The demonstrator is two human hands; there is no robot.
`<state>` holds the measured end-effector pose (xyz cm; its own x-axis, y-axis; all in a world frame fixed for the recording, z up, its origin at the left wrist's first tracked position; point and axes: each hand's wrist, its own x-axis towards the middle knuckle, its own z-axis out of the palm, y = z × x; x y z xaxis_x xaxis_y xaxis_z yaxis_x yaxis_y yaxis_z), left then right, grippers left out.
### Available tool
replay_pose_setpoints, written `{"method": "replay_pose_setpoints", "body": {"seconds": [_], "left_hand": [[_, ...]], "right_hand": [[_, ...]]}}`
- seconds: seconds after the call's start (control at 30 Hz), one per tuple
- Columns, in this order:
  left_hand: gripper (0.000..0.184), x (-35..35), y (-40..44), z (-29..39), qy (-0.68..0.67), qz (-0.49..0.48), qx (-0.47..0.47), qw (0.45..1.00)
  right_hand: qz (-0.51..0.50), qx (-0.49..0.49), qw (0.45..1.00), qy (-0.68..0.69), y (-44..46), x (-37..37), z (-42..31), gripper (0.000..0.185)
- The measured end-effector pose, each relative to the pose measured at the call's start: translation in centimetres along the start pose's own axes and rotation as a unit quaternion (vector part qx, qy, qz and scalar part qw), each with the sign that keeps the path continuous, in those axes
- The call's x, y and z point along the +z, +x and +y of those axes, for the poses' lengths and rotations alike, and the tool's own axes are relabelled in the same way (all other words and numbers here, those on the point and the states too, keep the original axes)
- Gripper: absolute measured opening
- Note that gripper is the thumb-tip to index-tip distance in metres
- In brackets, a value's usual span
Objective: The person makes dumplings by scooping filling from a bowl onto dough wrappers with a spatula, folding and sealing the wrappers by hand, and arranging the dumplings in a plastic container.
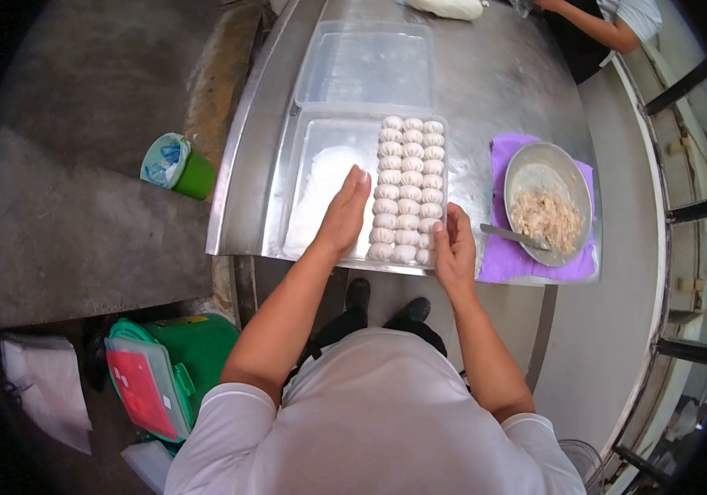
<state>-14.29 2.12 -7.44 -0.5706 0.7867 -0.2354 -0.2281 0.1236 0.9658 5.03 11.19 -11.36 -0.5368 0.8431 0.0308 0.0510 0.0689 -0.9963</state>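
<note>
Three columns of pleated dumplings (410,177) fill the right side of a clear plastic tray (297,177); white flour (320,198) covers its left side. My left hand (345,216) is held over the floured part, fingers straight and together, empty, just left of the dumplings. At the tray's lower right edge, my right hand (456,252) straddles the rim. Its thumb lies on the inner side, close to the nearest dumplings, and its fingers are outside. Part of that grip is hidden.
A metal bowl of filling (547,210) with a spatula (515,237) stands on a purple cloth (494,257). Another clear container (366,66) lies behind the tray. Dough (448,8) and a co-worker's arm (597,26) are at the back. A green bin (196,175) stands left.
</note>
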Motion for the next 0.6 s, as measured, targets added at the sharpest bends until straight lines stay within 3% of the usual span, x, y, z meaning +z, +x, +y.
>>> {"method": "replay_pose_setpoints", "body": {"seconds": [0.07,0.17,0.3,0.37,0.43,0.5,0.53,0.57,0.6], "left_hand": [[0.079,-0.3,1.7,-1.0,-0.025,0.008,0.020,0.999],[0.081,1.5,3.7,-1.6,0.068,-0.004,0.050,0.996],[0.085,1.8,5.3,-0.1,0.133,-0.017,0.057,0.989],[0.086,1.7,6.5,0.7,-0.018,0.023,0.060,0.998],[0.087,2.0,7.8,-0.3,-0.025,0.008,0.053,0.998],[0.088,1.7,7.4,0.2,0.110,-0.019,0.049,0.992],[0.088,1.1,6.5,2.0,0.017,0.001,0.033,0.999],[0.086,-0.6,7.0,2.2,0.019,0.023,0.042,0.999],[0.079,-2.1,6.4,3.2,0.010,0.046,0.058,0.997]], "right_hand": [[0.025,-0.021,0.998,-0.049,0.8,-0.3,0.5,0.044],[0.013,-0.027,0.999,0.016,1.9,0.0,0.1,0.044],[0.022,-0.034,0.998,-0.044,2.2,0.0,0.7,0.043],[0.016,-0.029,0.999,-0.010,2.1,0.0,0.6,0.042],[0.017,-0.029,0.999,-0.008,1.9,0.1,0.3,0.041],[0.017,-0.031,0.999,-0.006,2.0,0.2,-0.4,0.041],[0.036,-0.061,0.992,-0.107,2.0,-0.1,-1.0,0.040],[0.055,-0.092,0.973,-0.206,2.1,-0.3,-1.8,0.039],[0.053,-0.092,0.973,-0.204,2.2,-0.1,-3.1,0.039]]}}
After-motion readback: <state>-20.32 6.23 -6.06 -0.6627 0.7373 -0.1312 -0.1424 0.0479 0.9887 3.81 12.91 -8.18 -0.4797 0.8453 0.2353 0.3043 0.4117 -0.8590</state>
